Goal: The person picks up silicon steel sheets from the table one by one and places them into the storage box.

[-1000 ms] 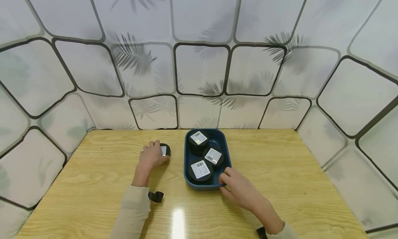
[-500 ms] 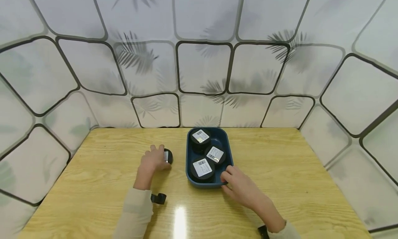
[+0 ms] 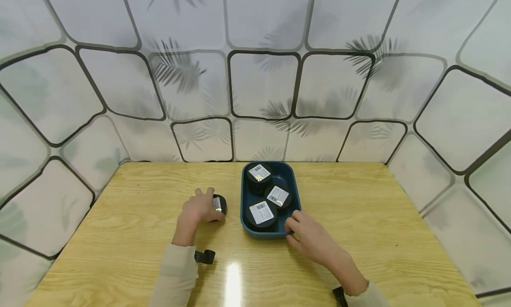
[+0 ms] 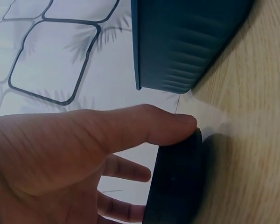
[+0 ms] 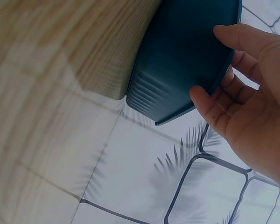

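My left hand (image 3: 198, 207) holds a small black round container (image 3: 219, 205) with a white label, just left of a blue tray (image 3: 261, 236). In the left wrist view the thumb lies on the edge of the black container (image 4: 173, 179), with the fingers on its far side, close over the table. My right hand (image 3: 313, 238) grips the tray's rim at its near right corner. The right wrist view has fingers on both sides of the tray wall (image 5: 186, 65). Inside the tray sit 3 black round containers (image 3: 261, 214) with white labels on top.
A light wooden table (image 3: 351, 200) bears the tray. Behind it and at both sides stands a pale wall covering (image 3: 263, 85) with dark outlines and leaf prints. Small dark wrist cameras (image 3: 205, 257) sit by the sleeves.
My left hand has drawn the black container a little nearer to me and slightly right. My right hand stays at the tray's corner. The whole head view has shifted slightly.
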Action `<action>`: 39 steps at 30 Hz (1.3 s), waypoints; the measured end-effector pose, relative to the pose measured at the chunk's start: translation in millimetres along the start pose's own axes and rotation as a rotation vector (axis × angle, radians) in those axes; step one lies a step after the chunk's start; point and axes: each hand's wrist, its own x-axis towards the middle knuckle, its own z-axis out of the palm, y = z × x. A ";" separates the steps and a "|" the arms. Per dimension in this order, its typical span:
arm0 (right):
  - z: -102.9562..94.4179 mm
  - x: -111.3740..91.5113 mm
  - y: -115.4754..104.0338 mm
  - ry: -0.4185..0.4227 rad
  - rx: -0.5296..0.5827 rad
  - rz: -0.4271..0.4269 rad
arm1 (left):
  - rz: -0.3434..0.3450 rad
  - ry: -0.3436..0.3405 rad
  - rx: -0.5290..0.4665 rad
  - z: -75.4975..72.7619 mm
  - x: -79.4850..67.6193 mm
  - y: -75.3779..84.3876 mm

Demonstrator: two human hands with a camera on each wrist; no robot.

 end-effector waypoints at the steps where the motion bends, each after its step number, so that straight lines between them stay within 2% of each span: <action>1: 0.3 -0.1 0.2 0.004 0.000 -0.004 | 0.007 0.007 -0.003 0.3 0.8 -0.9; 8: 1.1 -0.4 1.6 0.011 -0.004 -0.008 | 0.071 0.075 -0.088 -4.7 5.6 -5.8; 16: 1.0 0.0 1.5 0.017 -0.007 -0.015 | 0.142 0.154 -0.226 -17.3 2.0 -4.6; 27: 1.7 -0.8 1.9 0.019 0.000 -0.013 | 0.201 0.288 -0.309 -21.1 -4.5 27.5; 39: 1.9 -1.3 2.8 0.010 0.000 -0.004 | 0.262 0.350 -0.352 -10.6 -2.9 67.4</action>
